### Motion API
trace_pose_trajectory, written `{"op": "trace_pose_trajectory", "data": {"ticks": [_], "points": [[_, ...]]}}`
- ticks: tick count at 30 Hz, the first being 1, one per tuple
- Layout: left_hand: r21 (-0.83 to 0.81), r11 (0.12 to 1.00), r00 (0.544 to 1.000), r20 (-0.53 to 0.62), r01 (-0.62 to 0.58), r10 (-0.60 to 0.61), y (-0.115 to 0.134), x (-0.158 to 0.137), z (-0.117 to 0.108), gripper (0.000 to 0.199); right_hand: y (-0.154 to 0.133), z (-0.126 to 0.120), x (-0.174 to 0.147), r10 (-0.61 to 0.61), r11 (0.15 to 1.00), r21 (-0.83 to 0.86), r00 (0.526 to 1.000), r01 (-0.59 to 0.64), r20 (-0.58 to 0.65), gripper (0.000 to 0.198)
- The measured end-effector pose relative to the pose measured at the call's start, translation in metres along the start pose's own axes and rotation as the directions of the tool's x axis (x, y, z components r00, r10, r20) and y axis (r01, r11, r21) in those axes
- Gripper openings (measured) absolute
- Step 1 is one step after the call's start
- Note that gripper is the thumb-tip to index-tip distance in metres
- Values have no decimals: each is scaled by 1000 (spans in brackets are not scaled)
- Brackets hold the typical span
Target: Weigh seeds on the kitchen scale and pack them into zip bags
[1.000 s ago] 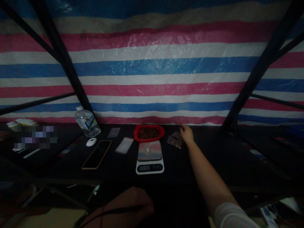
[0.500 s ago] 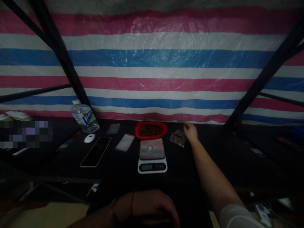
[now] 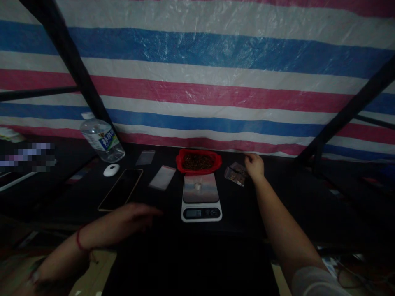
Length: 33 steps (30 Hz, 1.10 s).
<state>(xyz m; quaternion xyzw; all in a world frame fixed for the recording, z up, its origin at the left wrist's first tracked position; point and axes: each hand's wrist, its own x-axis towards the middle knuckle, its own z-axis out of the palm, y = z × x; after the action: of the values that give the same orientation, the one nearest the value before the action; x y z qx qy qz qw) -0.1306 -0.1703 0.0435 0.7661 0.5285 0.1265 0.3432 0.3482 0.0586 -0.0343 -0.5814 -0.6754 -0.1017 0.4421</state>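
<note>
My left hand (image 3: 135, 218) hangs over the table's near edge by a dark phone (image 3: 121, 190), its fingers stretched to the right with nothing visible in them. My right hand (image 3: 255, 166) is at the far right, its fingers curled beside small clear zip bags (image 3: 237, 176) of brown bits; what the fingertips hold, if anything, is hidden. Between the hands stands a white digital scale (image 3: 201, 197) with a small clear cup (image 3: 198, 186) on its plate. Behind it, a red basket (image 3: 182, 166) is full of small brown pieces. Flat clear bags (image 3: 162, 178) lie left of the scale.
A clear plastic bottle (image 3: 103, 139) stands at the back left, with a white oval case (image 3: 111, 170) in front of it. Another clear bag (image 3: 145, 158) lies nearby. Black metal posts (image 3: 69, 53) rise at both sides before a striped plastic sheet (image 3: 197, 78).
My left hand has moved left and forward from near my body, and its fingers have straightened. My right hand stays beside the filled bags. The view has tilted down slightly.
</note>
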Motion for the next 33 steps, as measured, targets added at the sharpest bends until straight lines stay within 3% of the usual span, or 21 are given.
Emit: {"op": "trace_pose_trajectory", "data": {"ticks": [2, 4, 7, 11, 16, 21, 29, 33], "points": [[93, 994, 988, -148, 64, -50, -3, 29, -19, 42, -1, -1, 0, -5, 1000, -4, 1000, 5, -5, 31], [219, 955, 936, -331, 201, -121, -5, 67, -24, 51, -2, -2, 0, -15, 1000, -9, 1000, 15, -7, 31], [434, 832, 910, -372, 347, -185, -11, 120, -12, 66, -3, -2, -1, -23, 1000, -18, 1000, 23, -11, 32], [481, 748, 866, -429, 458, -255, -22, 155, 2, 73, -2, -3, -1, -23, 999, -23, 1000, 23, -18, 31], [469, 802, 903, -383, 371, -194, -29, 153, -5, 61, -3, -4, 1, -29, 999, -23, 999, 28, -28, 29], [434, 829, 893, -422, 352, -158, -24, 138, -7, 64, -10, -7, 1, -18, 999, -32, 1000, 17, -12, 29], [447, 856, 832, -554, 261, 35, -41, 139, 2, 50, -49, -15, 2, -53, 998, 43, 998, 55, -40, 27], [363, 912, 757, -646, 191, 98, -31, 131, -9, 48, -83, -14, -3, -165, 975, 151, 986, 163, 3, 25]]}}
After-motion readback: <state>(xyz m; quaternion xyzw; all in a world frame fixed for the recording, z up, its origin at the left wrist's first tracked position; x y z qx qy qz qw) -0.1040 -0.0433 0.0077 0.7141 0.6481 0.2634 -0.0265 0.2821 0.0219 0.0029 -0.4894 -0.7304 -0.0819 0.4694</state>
